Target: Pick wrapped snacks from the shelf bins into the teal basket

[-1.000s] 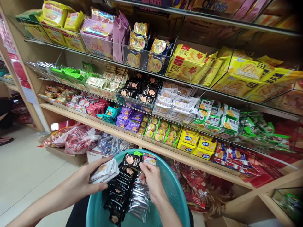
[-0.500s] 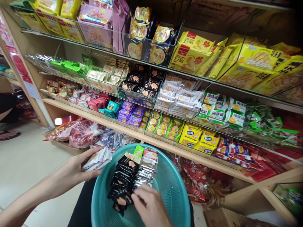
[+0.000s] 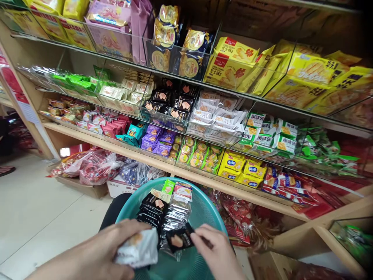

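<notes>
My left hand (image 3: 116, 243) is closed around a stack of white snack packets (image 3: 138, 249), held over the near left side of a teal plastic basket (image 3: 215, 217). Between the thumb and fingers of my right hand (image 3: 217, 249) is one black snack packet (image 3: 180, 238), pinched by its edge above the basket. Inside the basket lie a row of black packets (image 3: 151, 210) and, beside it, a row of silver-backed packets (image 3: 176, 212). A green packet (image 3: 168, 186) and a red-and-white packet (image 3: 183, 190) show at the far end. My left hand hides part of the black row.
Shelves with clear dividers hold many snacks, among them white packets (image 3: 215, 116), black packets (image 3: 182, 103) and yellow packets (image 3: 244, 169). Bagged red goods (image 3: 96, 167) sit in a carton below at left. Another cardboard box (image 3: 276, 266) stands at lower right. A person's foot (image 3: 6, 170) shows far left.
My left hand has brought the white packets right and down, over the basket. My right hand has lifted a black packet and moved right with it.
</notes>
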`<state>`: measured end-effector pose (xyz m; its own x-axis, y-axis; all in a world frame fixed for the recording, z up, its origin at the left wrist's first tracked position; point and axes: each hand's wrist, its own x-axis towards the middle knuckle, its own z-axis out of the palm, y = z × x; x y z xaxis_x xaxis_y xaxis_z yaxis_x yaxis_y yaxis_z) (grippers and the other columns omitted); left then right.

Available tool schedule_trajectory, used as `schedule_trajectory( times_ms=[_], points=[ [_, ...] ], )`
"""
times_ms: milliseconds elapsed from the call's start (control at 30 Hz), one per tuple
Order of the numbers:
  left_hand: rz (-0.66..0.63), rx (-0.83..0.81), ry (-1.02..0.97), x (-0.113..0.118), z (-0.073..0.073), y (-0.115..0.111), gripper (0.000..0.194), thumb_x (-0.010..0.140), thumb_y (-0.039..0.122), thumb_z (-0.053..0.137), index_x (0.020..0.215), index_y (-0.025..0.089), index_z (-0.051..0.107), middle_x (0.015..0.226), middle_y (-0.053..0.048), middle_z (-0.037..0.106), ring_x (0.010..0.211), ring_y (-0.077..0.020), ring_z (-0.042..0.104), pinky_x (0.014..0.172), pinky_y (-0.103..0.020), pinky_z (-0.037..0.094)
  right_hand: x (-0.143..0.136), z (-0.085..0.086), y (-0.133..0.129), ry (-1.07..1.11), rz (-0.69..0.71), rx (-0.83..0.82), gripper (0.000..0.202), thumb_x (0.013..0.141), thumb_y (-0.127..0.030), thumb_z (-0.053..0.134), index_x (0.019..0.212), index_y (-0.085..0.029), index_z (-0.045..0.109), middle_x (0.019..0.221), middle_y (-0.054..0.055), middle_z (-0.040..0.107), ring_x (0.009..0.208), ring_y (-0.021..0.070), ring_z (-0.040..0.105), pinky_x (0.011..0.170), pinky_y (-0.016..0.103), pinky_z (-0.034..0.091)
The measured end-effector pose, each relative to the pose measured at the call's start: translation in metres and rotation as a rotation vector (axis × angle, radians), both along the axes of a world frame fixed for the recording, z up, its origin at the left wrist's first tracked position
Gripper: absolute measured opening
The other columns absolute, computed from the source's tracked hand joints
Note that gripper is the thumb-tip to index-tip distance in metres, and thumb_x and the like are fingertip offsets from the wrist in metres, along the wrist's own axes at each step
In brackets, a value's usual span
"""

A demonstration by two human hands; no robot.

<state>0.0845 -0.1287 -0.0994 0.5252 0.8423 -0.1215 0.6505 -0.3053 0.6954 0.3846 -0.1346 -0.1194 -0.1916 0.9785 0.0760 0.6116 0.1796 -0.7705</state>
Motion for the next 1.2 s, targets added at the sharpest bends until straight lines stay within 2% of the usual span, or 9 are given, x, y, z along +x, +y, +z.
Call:
schedule_trajectory(
  times_ms=[67, 167, 267, 367, 533, 700, 933, 1067, 1200],
  points=[
    [-0.166, -0.146, 0.044, 0.033, 0.005, -0.007, 0.068, 0.064, 0.014, 0.069, 0.126, 0.034, 0.048, 0.119, 0.002, 0.057, 0.106, -0.0191, 0.054, 0.092, -0.027, 0.046, 0.024, 0.0, -0.003, 0.077, -0.083, -0.048, 0.037, 0.086, -0.048, 0.046, 0.066, -0.02, 0.058, 0.067, -0.001, 0.048, 0.062, 0.0126, 0.049, 0.055, 0.024, 0.035],
    [-0.373, -0.082, 0.251, 0.082, -0.001, -0.01, 0.053, 0.07, 0.012, 0.062, 0.121, 0.023, 0.053, 0.115, -0.005, 0.059, 0.108, -0.0239, 0.052, 0.096, -0.037, 0.042, 0.047, -0.013, -0.011, 0.178, -0.189, -0.105, 0.037, 0.083, -0.052, 0.049, 0.069, -0.02, 0.059, 0.069, 0.0, 0.049, 0.061, 0.0133, 0.051, 0.051, 0.023, 0.037],
    [-0.494, 0.025, 0.43, 0.116, -0.026, -0.007, 0.042, 0.073, 0.018, 0.065, 0.114, 0.016, 0.057, 0.113, -0.011, 0.059, 0.11, -0.0287, 0.051, 0.1, -0.043, 0.038, 0.057, -0.028, -0.021, 0.233, -0.25, -0.124, 0.037, 0.081, -0.053, 0.052, 0.068, -0.02, 0.061, 0.068, 0.0, 0.05, 0.061, 0.0136, 0.053, 0.05, 0.023, 0.038],
    [-0.533, 0.146, 0.561, 0.134, -0.061, -0.003, 0.043, 0.074, 0.031, 0.067, 0.112, 0.013, 0.057, 0.113, -0.015, 0.06, 0.11, -0.0314, 0.052, 0.1, -0.046, 0.037, 0.06, -0.035, -0.028, 0.251, -0.284, -0.127, 0.038, 0.08, -0.054, 0.053, 0.067, -0.019, 0.062, 0.064, 0.0, 0.049, 0.057, 0.0132, 0.052, 0.05, 0.023, 0.039],
    [-0.556, 0.511, 0.686, 0.141, -0.116, 0.001, 0.045, 0.072, 0.044, 0.068, 0.106, 0.014, 0.061, 0.097, -0.012, 0.066, 0.094, -0.0267, 0.06, 0.096, -0.044, 0.039, 0.062, -0.042, -0.029, 0.328, -0.35, -0.181, 0.038, 0.077, -0.055, 0.056, 0.071, -0.018, 0.066, 0.056, -0.001, 0.052, 0.049, 0.0117, 0.047, 0.046, 0.023, 0.037],
    [-0.468, 0.679, 0.706, 0.138, -0.148, 0.004, 0.019, 0.086, 0.019, 0.054, 0.101, 0.017, 0.064, 0.091, -0.01, 0.069, 0.089, -0.0225, 0.062, 0.095, -0.041, 0.036, 0.063, -0.045, -0.029, 0.413, -0.395, -0.206, 0.041, 0.074, -0.057, 0.06, 0.073, -0.017, 0.068, 0.052, 0.0, 0.054, 0.046, 0.0111, 0.044, 0.045, 0.024, 0.035],
    [-0.47, 0.852, 0.74, 0.134, -0.158, -0.005, 0.039, 0.084, 0.023, 0.055, 0.122, 0.016, 0.057, 0.1, -0.015, 0.068, 0.097, -0.0276, 0.06, 0.096, -0.044, 0.032, 0.059, -0.041, -0.035, 0.448, -0.417, -0.267, 0.042, 0.073, -0.058, 0.059, 0.065, -0.017, 0.064, 0.051, 0.0, 0.055, 0.048, 0.0108, 0.044, 0.049, 0.024, 0.033],
    [-0.474, 0.893, 0.736, 0.132, -0.158, -0.005, 0.033, 0.085, 0.025, 0.053, 0.117, 0.017, 0.06, 0.096, -0.012, 0.069, 0.092, -0.0254, 0.061, 0.096, -0.043, 0.031, 0.057, -0.041, -0.039, 0.464, -0.428, -0.271, 0.042, 0.073, -0.057, 0.06, 0.066, -0.016, 0.064, 0.05, 0.0, 0.054, 0.047, 0.0105, 0.043, 0.05, 0.025, 0.032],
    [-0.473, 0.896, 0.721, 0.131, -0.153, -0.005, 0.027, 0.085, 0.025, 0.054, 0.109, 0.015, 0.063, 0.089, -0.01, 0.069, 0.083, -0.0238, 0.061, 0.087, -0.042, 0.037, 0.056, -0.041, -0.04, 0.481, -0.447, -0.27, 0.043, 0.071, -0.059, 0.062, 0.066, -0.016, 0.066, 0.05, 0.0, 0.055, 0.047, 0.0111, 0.043, 0.049, 0.025, 0.032]
  ],
)
